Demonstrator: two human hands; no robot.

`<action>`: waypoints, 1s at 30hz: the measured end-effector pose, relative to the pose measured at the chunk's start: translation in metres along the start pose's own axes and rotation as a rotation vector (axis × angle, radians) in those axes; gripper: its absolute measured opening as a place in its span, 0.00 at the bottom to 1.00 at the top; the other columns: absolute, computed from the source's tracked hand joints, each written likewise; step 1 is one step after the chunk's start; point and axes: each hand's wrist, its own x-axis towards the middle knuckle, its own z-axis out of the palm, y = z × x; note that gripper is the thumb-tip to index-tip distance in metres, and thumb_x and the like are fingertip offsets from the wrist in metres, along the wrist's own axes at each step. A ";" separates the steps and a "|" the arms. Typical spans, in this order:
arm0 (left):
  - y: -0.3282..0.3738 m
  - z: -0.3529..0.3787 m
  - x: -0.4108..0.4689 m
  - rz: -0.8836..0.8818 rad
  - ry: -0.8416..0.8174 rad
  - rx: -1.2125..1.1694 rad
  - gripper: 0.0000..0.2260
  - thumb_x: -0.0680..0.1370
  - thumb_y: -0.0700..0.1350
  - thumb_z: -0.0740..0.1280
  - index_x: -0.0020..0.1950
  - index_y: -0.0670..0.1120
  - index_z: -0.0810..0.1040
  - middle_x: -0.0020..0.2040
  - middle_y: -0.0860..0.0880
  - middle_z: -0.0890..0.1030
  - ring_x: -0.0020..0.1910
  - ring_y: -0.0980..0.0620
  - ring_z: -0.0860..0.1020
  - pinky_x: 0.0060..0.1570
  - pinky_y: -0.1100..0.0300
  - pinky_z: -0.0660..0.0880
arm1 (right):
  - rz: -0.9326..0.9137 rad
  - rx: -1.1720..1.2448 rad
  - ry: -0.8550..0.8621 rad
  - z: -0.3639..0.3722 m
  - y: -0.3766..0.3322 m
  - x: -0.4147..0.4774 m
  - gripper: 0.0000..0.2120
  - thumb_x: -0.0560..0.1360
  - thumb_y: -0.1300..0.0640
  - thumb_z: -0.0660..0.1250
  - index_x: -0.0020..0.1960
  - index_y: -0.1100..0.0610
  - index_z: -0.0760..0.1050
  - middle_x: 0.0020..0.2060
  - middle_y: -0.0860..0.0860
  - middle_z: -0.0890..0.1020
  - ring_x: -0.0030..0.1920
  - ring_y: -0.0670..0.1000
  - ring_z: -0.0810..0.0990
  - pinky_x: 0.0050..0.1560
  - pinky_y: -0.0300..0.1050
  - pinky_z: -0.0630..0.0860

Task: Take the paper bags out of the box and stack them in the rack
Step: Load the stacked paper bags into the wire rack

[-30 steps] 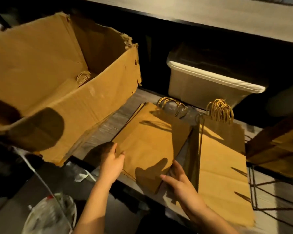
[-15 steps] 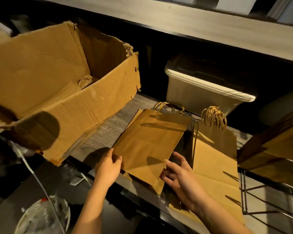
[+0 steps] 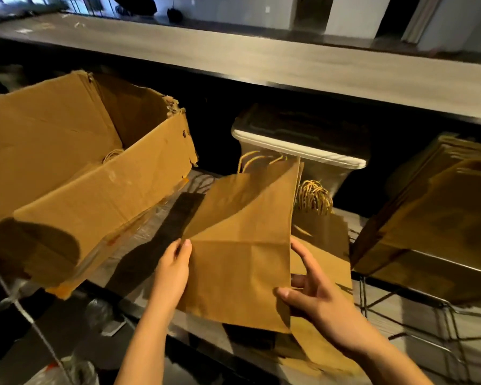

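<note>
as both hands clamp it, the bundle of bags (image 3: 242, 245) sits right between them, clear of the shelf (image 3: 131, 251) and tipped up. the left hand (image 3: 175, 262) grips its left edge, fingers curled onto the paper. the right hand (image 3: 314, 298) pinches the right edge lower down, thumb on the face and fingers behind. the bundle's long axis runs away from the wrists, base nearest and handles at the far end.

under and just right of the right hand a flat stack (image 3: 325, 262) lies on the shelf, its coiled cords (image 3: 314, 197) bunched beyond the fingertips. further right of that hand stands the wire rack (image 3: 365, 298), with leaning bags (image 3: 442, 218) already in it. the right hand is the nearer one, so the next move looks like a swing rightward, turning the bundle to match that lean.

left of the left hand the box (image 3: 81, 190) gapes, and loops (image 3: 113, 154) showing inside suggest more bags remain. beyond both hands sits a pale bin (image 3: 303, 157), contents unseen.
</note>
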 end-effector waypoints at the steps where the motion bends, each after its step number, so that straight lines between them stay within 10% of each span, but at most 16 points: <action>1: 0.004 -0.001 -0.002 -0.001 0.007 -0.080 0.22 0.80 0.58 0.56 0.72 0.52 0.66 0.69 0.50 0.70 0.68 0.46 0.68 0.67 0.49 0.65 | -0.018 -0.055 0.000 -0.004 -0.003 -0.006 0.32 0.77 0.66 0.63 0.65 0.32 0.59 0.50 0.52 0.84 0.52 0.52 0.83 0.53 0.48 0.79; 6: 0.035 0.019 -0.024 -0.002 -0.123 -0.509 0.18 0.77 0.54 0.63 0.66 0.52 0.71 0.65 0.50 0.75 0.63 0.51 0.72 0.64 0.52 0.66 | -0.133 -0.177 0.094 -0.036 -0.014 -0.041 0.33 0.76 0.69 0.61 0.60 0.28 0.68 0.53 0.45 0.83 0.55 0.46 0.81 0.54 0.40 0.76; 12: 0.059 0.068 -0.056 0.129 -0.291 -0.557 0.27 0.77 0.51 0.63 0.75 0.56 0.59 0.73 0.54 0.64 0.71 0.53 0.64 0.72 0.49 0.58 | -0.341 -0.274 0.602 -0.069 -0.005 -0.076 0.40 0.74 0.71 0.64 0.57 0.22 0.66 0.58 0.35 0.78 0.62 0.40 0.75 0.61 0.38 0.74; 22: 0.091 0.108 -0.107 0.301 -0.337 -0.648 0.27 0.80 0.46 0.57 0.77 0.56 0.51 0.63 0.57 0.68 0.60 0.56 0.69 0.55 0.58 0.67 | -0.663 -0.354 1.063 -0.091 -0.005 -0.096 0.33 0.72 0.75 0.64 0.66 0.42 0.67 0.56 0.33 0.77 0.58 0.39 0.76 0.55 0.29 0.73; 27: 0.111 0.122 -0.120 0.480 -0.456 -0.557 0.19 0.81 0.44 0.55 0.71 0.57 0.60 0.44 0.70 0.74 0.36 0.78 0.74 0.32 0.79 0.70 | -0.719 -0.355 1.186 -0.104 -0.006 -0.096 0.37 0.75 0.71 0.63 0.72 0.38 0.60 0.63 0.48 0.74 0.64 0.47 0.74 0.61 0.50 0.76; 30: 0.127 0.137 -0.127 0.644 -0.584 -0.457 0.13 0.80 0.46 0.55 0.54 0.61 0.75 0.45 0.65 0.81 0.46 0.70 0.78 0.39 0.74 0.74 | -0.745 -0.320 1.281 -0.117 -0.006 -0.092 0.35 0.74 0.66 0.64 0.74 0.43 0.56 0.67 0.49 0.70 0.68 0.49 0.69 0.66 0.58 0.70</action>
